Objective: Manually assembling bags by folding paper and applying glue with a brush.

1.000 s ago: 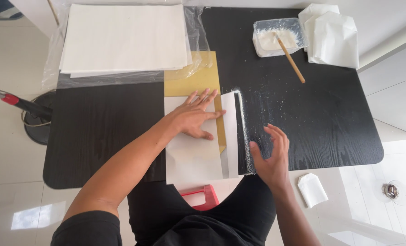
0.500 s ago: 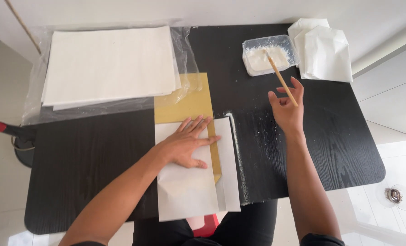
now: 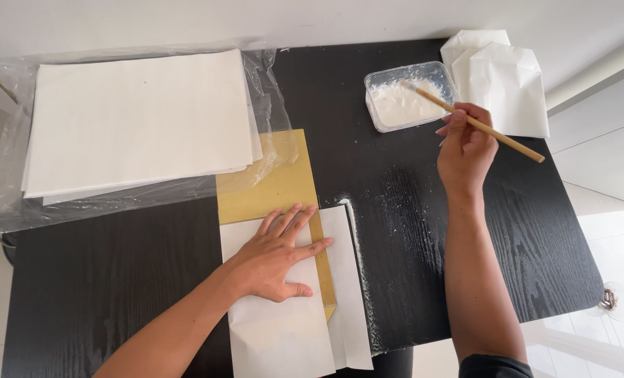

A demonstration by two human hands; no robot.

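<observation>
**Brush going for more paste, left hand pinning the fold**

While the left hand (image 3: pixel 277 260) lies flat with fingers spread on the folded white sheet (image 3: pixel 284 329) near the table's front edge, the right hand (image 3: pixel 466 143) pinches a wooden brush (image 3: pixel 480 124), its tip over the tub of white paste (image 3: pixel 406 105) at the far right. Looks like the loading step; next the brush probably has to travel back to the open flap (image 3: pixel 343 280) without dripping. A yellow card (image 3: pixel 273 185) sits under the sheet. Bagged stack of white paper (image 3: pixel 140 119) lies far left, folded white bags (image 3: pixel 501 80) beyond the tub. Smeared paste on the black table (image 3: pixel 410 224) lies right in the path.
</observation>
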